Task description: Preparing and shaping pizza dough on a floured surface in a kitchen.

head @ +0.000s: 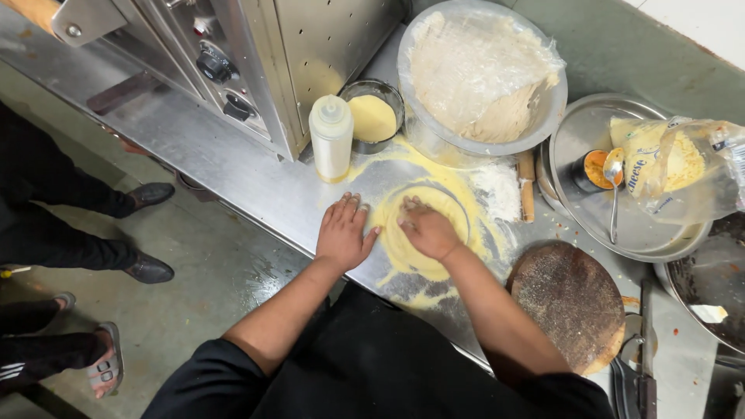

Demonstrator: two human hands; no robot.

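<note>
A flat round of pale yellow dough (434, 206) lies on the steel counter (256, 182), ringed by yellow meal and some white flour (497, 190). My right hand (427, 229) presses down on the dough with fingers bent, fingertips near its middle. My left hand (343, 231) rests flat and spread on the counter just left of the dough, thumb touching its edge. Neither hand grips anything.
A white squeeze bottle (331, 138) and a small tin of yellow meal (372, 116) stand behind my hands. A large film-covered dough bowl (481, 77), rolling pin (528, 186), steel tray with spoon and cheese bag (621, 171), round wooden board (570, 302), oven (256, 54). Other people's feet (147, 268) at left.
</note>
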